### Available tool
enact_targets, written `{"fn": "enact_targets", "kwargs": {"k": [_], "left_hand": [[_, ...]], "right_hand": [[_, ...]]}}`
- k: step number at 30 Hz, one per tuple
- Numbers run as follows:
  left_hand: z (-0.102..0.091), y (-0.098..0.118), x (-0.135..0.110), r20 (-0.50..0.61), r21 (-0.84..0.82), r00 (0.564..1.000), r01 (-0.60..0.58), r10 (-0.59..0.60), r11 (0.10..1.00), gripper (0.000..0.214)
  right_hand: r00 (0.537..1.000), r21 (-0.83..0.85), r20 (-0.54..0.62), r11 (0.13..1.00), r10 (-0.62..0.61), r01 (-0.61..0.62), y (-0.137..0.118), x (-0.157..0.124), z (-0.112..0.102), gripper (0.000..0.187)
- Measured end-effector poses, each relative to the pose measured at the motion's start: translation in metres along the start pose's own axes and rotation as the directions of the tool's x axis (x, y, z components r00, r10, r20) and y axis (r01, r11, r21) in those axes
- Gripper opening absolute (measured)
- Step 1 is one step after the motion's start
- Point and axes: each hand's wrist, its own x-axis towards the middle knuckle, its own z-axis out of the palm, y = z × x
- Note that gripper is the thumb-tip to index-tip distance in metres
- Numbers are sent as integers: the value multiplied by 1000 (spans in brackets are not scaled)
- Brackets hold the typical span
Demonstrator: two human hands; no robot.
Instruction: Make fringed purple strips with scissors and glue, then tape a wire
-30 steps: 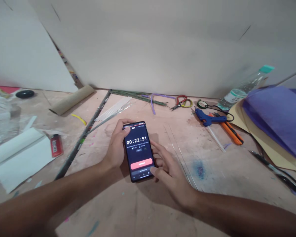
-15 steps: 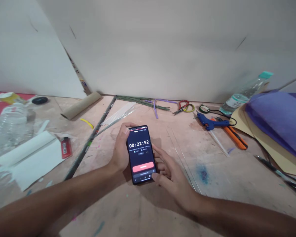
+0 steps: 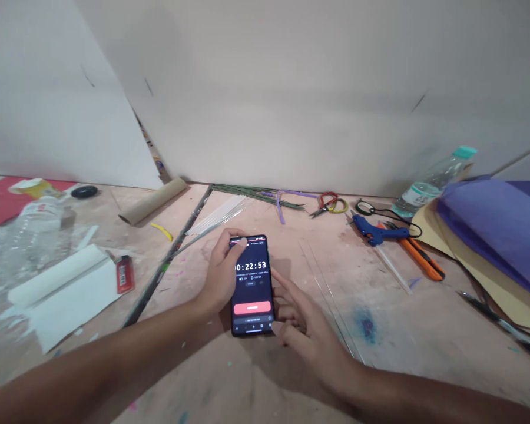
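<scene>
A black smartphone (image 3: 252, 294) is held upright over the work surface, its lit screen showing a timer at 22:53 above a red button. My left hand (image 3: 223, 268) grips its left side, and the thumb lies over the upper part of the screen. On the lower right edge rests my right hand (image 3: 304, 321), fingers curled against the phone and thumb near the bottom corner. Two thin clear sticks (image 3: 331, 303) lie just beyond the right hand. Behind the phone are white and clear strips (image 3: 218, 215) and green wire stems (image 3: 256, 197).
On the right are a blue glue gun (image 3: 375, 229), an orange cutter (image 3: 424, 259), scissors (image 3: 327, 205), a water bottle (image 3: 428, 188) and purple sheets (image 3: 490, 229). Leftward lie a red lighter (image 3: 124, 274), cardboard tube (image 3: 152, 202) and white paper roll (image 3: 62, 274). White panels (image 3: 291, 106) stand behind.
My left thumb has moved from the phone's edge onto the upper screen. The timer went from 22:52 to 22:53. The view has shifted slightly, so the scene sits lower.
</scene>
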Motion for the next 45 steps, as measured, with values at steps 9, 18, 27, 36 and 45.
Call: {"fn": "enact_targets", "kwargs": {"k": [9, 18, 27, 36, 45], "left_hand": [[-62, 54, 77, 216, 660, 971, -66, -105, 748, 38], [-103, 54, 93, 164, 974, 981, -143, -107, 178, 36], [-89, 53, 92, 126, 974, 974, -157, -186, -163, 37], [-92, 60, 84, 128, 969, 978, -159, -165, -188, 38], [-82, 70, 71, 158, 975, 980, -174, -117, -139, 36]], "right_hand": [[984, -700, -173, 698, 37, -149, -58, 44, -102, 19], [949, -963, -171, 158, 265, -218, -59, 43, -116, 35], [926, -996, -87, -3, 366, -92, -73, 72, -85, 39], [834, -992, -98, 12, 543, -124, -96, 98, -91, 40], [810, -968, -158, 71, 564, -239, -82, 96, -102, 40]]}}
